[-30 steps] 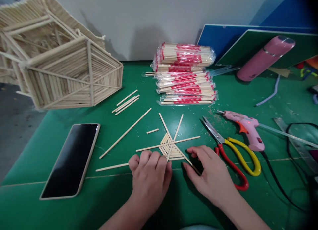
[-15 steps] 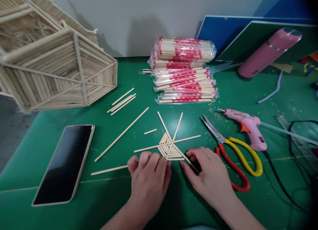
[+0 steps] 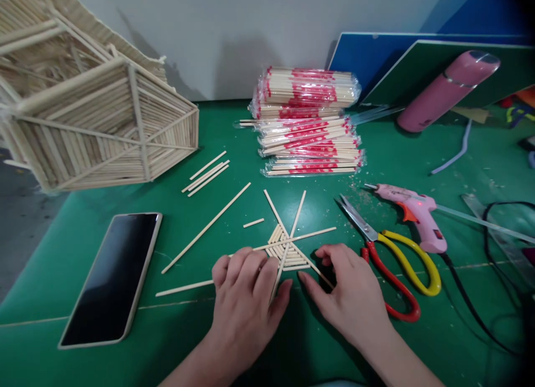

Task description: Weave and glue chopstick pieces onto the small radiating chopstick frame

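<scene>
A small flat piece of crossed wooden sticks (image 3: 287, 248), with short sticks filling part of it, lies on the green table (image 3: 175, 342). My left hand (image 3: 246, 298) rests on its near left side, fingers curled over a stick. My right hand (image 3: 349, 292) lies at its near right, thumb and fingers loosely bent, fingertips touching the end of a diagonal stick. A long loose stick (image 3: 207, 226) and a short bit (image 3: 253, 223) lie just to the left.
A phone (image 3: 112, 277) lies at the left. A big stick-built frame (image 3: 92, 114) fills the far left. Wrapped chopstick bundles (image 3: 309, 122) are stacked behind. Scissors (image 3: 388, 253), a pink glue gun (image 3: 412, 211), a cable and a pink flask (image 3: 447, 92) are at the right.
My left hand has slid forward over the near left sticks of the crossed piece. My right hand has barely shifted. The view moved slightly.
</scene>
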A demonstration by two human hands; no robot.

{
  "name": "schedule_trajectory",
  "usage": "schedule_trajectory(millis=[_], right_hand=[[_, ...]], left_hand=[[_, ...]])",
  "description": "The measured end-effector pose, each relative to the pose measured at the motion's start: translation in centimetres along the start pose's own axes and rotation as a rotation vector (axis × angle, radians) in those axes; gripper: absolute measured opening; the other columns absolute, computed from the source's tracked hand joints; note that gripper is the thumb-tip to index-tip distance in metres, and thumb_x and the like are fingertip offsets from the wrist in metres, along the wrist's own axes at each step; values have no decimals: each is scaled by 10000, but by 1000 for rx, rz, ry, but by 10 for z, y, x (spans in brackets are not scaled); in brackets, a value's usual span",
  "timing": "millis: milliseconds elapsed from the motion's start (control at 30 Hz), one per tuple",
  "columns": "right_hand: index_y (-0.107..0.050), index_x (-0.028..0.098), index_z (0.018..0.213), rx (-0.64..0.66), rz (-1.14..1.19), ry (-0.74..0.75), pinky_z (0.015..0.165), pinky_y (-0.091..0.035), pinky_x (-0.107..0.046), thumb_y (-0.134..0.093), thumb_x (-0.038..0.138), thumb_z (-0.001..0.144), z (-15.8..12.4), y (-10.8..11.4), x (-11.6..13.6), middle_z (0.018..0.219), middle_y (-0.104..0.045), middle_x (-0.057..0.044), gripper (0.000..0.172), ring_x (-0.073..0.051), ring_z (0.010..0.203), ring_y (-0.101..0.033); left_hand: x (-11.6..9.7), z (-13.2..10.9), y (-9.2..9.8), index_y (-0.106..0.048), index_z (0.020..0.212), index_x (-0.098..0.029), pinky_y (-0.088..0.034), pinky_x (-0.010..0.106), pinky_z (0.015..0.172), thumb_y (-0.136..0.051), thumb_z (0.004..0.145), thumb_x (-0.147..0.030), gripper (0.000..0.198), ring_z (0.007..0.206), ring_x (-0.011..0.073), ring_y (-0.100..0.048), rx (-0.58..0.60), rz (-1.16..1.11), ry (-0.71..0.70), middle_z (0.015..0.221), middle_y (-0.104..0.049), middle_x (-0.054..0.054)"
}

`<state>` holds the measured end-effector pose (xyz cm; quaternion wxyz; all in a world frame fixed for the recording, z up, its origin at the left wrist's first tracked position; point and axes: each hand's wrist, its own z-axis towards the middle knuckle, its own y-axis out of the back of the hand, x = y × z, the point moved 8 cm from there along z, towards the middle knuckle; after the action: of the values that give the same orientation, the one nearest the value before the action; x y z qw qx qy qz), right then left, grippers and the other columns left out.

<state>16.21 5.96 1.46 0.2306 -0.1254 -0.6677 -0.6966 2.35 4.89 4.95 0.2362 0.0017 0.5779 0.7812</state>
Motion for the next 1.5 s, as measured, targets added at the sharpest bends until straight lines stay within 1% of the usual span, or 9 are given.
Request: schedule_trajectory(millis=[67,167,300,433,567,833,1100,1233,1500], right_hand=[[-505,190,864,-17,-11,0,585,-365,-292,-568,394,701,0,0,1,765,-556,-32,268,-185,676,-517],[-505,193,862,-18,-20,-1,591,-364,-296,-556,416,708,0,-1,2,771,-559,-32,276,-188,684,-522],[-499,194,866,-7,-14,-15,605,-362,-308,-565,424,700,2,-3,3,800,-564,-39,291,-201,714,-522],[-499,195,866,0,-18,-34,604,-361,-308,-558,425,706,3,-3,2,803,-565,-36,286,-199,714,-521],[-494,198,849,6,-11,-47,592,-363,-303,-564,418,701,4,-3,2,794,-564,-32,274,-197,706,-522],[-483,207,840,20,-14,-66,600,-362,-305,-584,400,693,5,-3,3,781,-554,-15,263,-194,707,-517],[-484,199,837,9,-4,-76,598,-364,-298,-572,414,701,4,-1,3,781,-557,-21,269,-194,713,-519],[-479,204,840,13,-10,-75,588,-368,-293,-582,416,692,5,-2,1,786,-555,-18,279,-194,713,-522],[-464,211,848,12,-7,-70,591,-372,-292,-588,406,693,6,-2,2,793,-555,-10,279,-190,721,-529]], left_hand=[[-1,8,-5,-536,1064,-174,-303,437,842,-506,766,-294,322,1039,276,-452,97,-34,-55,1055,-569,101],[-3,18,-19,-476,1169,-204,-290,469,865,-473,766,-285,411,1133,301,-380,279,-54,-105,1225,-478,107],[-7,22,-30,-467,1181,-177,-269,476,902,-412,779,-195,406,1181,288,-339,349,-36,-173,1324,-385,112],[-6,16,-41,-430,1212,-183,-273,445,890,-383,777,-137,441,1197,263,-326,415,-17,-229,1367,-341,60],[-3,12,-46,-414,1227,-192,-272,429,871,-382,766,-102,471,1197,254,-325,437,-3,-264,1365,-349,26],[-1,8,-50,-373,1260,-195,-264,462,872,-379,750,-73,524,1229,250,-283,446,61,-283,1382,-309,7],[0,6,-53,-329,1287,-200,-230,491,886,-328,797,-130,496,1253,234,-233,483,99,-284,1404,-232,-33],[0,7,-53,-316,1291,-201,-218,501,891,-334,792,-134,504,1253,232,-232,479,93,-278,1404,-238,-26],[-2,9,-49,-411,1197,-331,-229,516,862,-413,736,-105,513,1239,274,-271,495,57,-292,1393,-291,5]])
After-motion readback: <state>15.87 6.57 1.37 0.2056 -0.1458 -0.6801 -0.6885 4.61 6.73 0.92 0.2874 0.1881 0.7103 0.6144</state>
